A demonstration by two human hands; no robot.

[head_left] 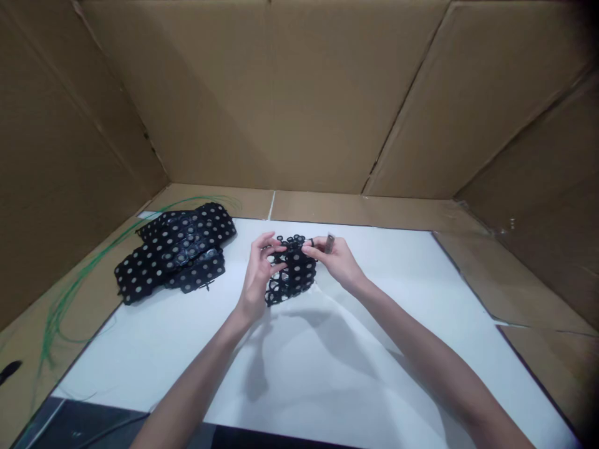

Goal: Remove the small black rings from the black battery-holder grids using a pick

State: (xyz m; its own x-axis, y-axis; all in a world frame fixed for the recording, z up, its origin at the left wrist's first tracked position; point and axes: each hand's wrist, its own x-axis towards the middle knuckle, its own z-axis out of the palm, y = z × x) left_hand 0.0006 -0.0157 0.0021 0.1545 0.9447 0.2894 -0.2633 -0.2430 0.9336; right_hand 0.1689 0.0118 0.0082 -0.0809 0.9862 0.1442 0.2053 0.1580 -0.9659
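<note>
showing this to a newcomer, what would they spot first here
The black ring lattice held over the white sheet between the left hand and right hand stands out first, with a small grey piece at the right hand's fingers. To its left lies a heap of black panels studded with pale discs, and thin green wires trail over the cardboard beyond.

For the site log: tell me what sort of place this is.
Probably a makeshift assembly booth rather than a proper workshop: cardboard walls surround a white sheet, with black plastic grids dotted with silver discs piled at its edge and loose green wires nearby.
</note>
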